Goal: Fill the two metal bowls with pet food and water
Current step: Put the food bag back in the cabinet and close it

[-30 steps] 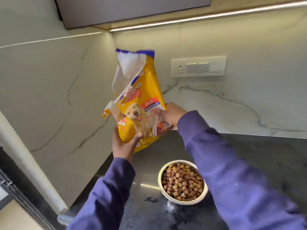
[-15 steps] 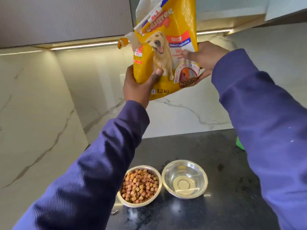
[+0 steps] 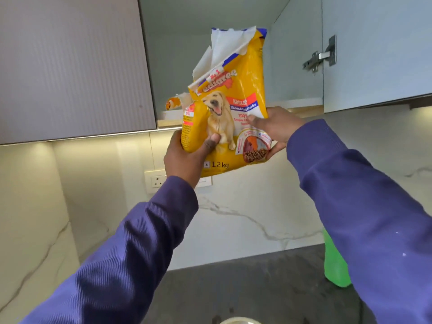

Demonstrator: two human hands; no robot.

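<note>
Marble-patterned wall panels back a dark desk, and above them hang wall cabinets: a closed ribbed door at the left and an open cabinet in the middle, its door swung out to the right with a metal hinge showing. Both arms, in purple sleeves, reach up and away from the person toward the open cabinet. The left hand curls around the lower left corner of a yellow pet food bag, thumb pressed on the printed dog, fingers wrapped behind. The right hand clasps the bag's lower right edge, thumb on the front and fingers behind it. The bag stands nearly upright, its torn white top open, raised in front of the cabinet's mouth and just above its bottom edge. A wall socket sits on the panel behind the left wrist. A green bottle stands on the desk at the right, partly hidden by the right sleeve. Only the far rim of one metal bowl shows at the bottom edge, near the person; what it holds cannot be seen.
</note>
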